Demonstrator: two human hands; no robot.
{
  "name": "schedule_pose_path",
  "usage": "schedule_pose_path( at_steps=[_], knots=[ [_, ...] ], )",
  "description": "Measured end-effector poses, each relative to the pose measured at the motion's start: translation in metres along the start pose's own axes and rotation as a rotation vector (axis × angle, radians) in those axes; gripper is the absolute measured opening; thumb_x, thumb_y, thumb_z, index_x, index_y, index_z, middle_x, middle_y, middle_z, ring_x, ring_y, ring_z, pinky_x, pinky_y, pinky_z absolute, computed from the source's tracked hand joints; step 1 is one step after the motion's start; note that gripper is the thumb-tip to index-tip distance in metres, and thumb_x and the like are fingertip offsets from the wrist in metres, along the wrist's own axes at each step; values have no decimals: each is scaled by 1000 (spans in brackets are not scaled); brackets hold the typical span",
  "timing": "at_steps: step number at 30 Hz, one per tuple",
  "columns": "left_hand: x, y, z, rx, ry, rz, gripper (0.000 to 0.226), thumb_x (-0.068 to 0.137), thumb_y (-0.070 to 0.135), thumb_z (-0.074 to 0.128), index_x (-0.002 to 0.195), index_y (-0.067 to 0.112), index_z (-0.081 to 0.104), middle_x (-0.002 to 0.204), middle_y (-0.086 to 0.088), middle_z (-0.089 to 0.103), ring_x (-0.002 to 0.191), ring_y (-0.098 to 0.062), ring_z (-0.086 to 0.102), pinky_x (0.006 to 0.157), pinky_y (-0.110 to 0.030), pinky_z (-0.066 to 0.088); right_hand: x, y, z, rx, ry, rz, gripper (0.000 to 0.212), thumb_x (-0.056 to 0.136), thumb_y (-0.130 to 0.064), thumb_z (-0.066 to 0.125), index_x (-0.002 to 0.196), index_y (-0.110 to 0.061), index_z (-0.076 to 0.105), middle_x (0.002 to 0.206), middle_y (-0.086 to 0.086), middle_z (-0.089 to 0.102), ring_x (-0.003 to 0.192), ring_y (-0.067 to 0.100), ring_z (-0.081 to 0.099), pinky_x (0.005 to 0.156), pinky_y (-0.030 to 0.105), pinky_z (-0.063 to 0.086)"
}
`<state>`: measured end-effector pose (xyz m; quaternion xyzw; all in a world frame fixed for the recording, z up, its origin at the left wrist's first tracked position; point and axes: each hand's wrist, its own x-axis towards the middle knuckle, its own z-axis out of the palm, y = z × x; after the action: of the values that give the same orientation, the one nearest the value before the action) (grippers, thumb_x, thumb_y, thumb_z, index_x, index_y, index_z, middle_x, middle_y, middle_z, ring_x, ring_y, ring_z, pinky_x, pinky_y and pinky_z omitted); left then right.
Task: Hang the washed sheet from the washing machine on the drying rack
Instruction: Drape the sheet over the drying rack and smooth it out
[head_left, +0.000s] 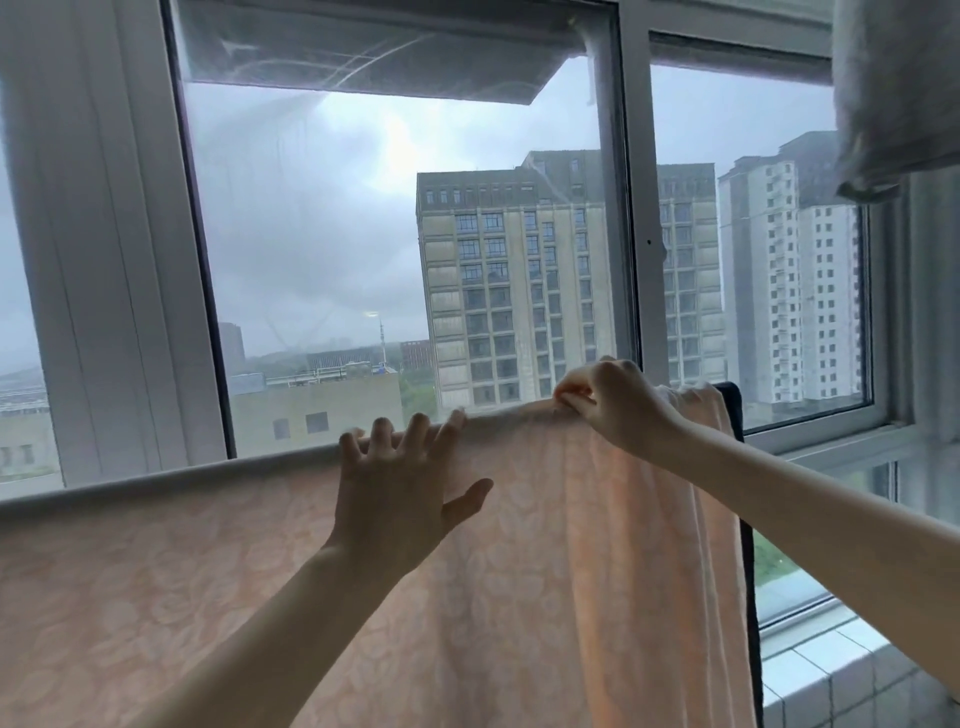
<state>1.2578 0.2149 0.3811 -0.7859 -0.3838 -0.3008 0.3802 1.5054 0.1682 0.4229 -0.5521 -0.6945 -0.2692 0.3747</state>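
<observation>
Head view shows the peach sheet (597, 545) already draped over the rack's rail, which the cloth hides. It fills the frame from 9 to 4 o'clock. The left hand (400, 493), near centre, is spread wide, its straight fingers pressing the top fold. The right hand (613, 405), at 2 o'clock from it, pinches the fold's edge. Spreading looks like the step in hand. Next, I judge, the bunched right part needs drawing outward toward the dark cloth (735, 410).
</observation>
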Motion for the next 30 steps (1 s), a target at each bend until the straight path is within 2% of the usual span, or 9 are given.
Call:
schedule_pose_path(
  at_steps=[3, 7, 9, 12, 15, 20, 23, 27, 30],
  knots=[
    [10, 9, -1, -54, -3, 24, 73, 86, 68, 22, 132, 19, 50, 108, -4, 64, 87, -35, 63, 76, -44, 46, 3, 0, 0, 20, -10, 6, 15, 86, -9, 68, 99, -8, 74, 94, 3, 74, 88, 14, 68, 87, 22, 50],
    [25, 30, -2, -113, 14, 69, 68, 86, 66, 18, 128, 22, 51, 113, -1, 61, 94, -29, 61, 77, -42, 47, 5, -1, 2, 39, -32, 33, 14, 87, -11, 67, 100, -10, 73, 94, 1, 74, 82, 6, 66, 77, 4, 40],
    [31, 38, -1, -106, 17, 82, 71, 86, 66, 15, 125, 21, 53, 114, -1, 62, 96, -29, 59, 78, -41, 46, 4, 0, 1, 49, -42, 25, 12, 87, -12, 68, 98, -10, 73, 91, 0, 74, 79, 3, 63, 74, 1, 40],
    [36, 46, 3, -69, 26, 88, 73, 84, 68, 15, 122, 20, 56, 110, -1, 63, 93, -30, 60, 75, -40, 47, 0, 4, -5, 57, -30, 6, 12, 87, -11, 67, 98, -11, 72, 91, -1, 73, 79, 3, 63, 79, 8, 47],
    [39, 48, 7, -43, 45, 82, 71, 83, 70, 20, 119, 22, 59, 105, -1, 65, 89, -32, 62, 73, -41, 47, -7, 17, -15, 51, 10, 54, 14, 90, -7, 62, 101, -9, 71, 95, 0, 72, 80, 1, 62, 76, 5, 46],
    [43, 52, 12, -47, 55, 77, 65, 84, 68, 27, 117, 23, 61, 103, -1, 67, 87, -34, 63, 70, -42, 47, -17, 44, -23, 6, -7, 141, 17, 91, -4, 58, 100, -12, 71, 100, 3, 72, 70, -4, 59, 73, 19, 55],
    [48, 60, 14, -75, 60, 92, 63, 85, 65, 29, 114, 21, 63, 99, 0, 69, 87, -32, 64, 73, -41, 48, -21, 52, -25, -23, -44, 171, 19, 91, -7, 54, 100, -10, 71, 101, 6, 72, 76, 6, 61, 75, 23, 54],
    [55, 73, 13, -72, 75, 81, 61, 86, 62, 30, 106, 18, 67, 92, -1, 71, 80, -29, 66, 73, -40, 47, -24, 72, -30, -130, 13, 266, 23, 93, -14, 52, 109, -8, 67, 111, 9, 67, 104, 24, 59, 87, 31, 48],
    [60, 85, 14, -97, 77, 69, 57, 88, 57, 31, 106, 17, 67, 91, -1, 72, 77, -28, 67, 73, -39, 50, -31, 96, -33, -174, -27, 380, 21, 94, -20, 49, 100, -8, 66, 105, 10, 63, 104, 31, 55, 86, 37, 48]
  ],
)
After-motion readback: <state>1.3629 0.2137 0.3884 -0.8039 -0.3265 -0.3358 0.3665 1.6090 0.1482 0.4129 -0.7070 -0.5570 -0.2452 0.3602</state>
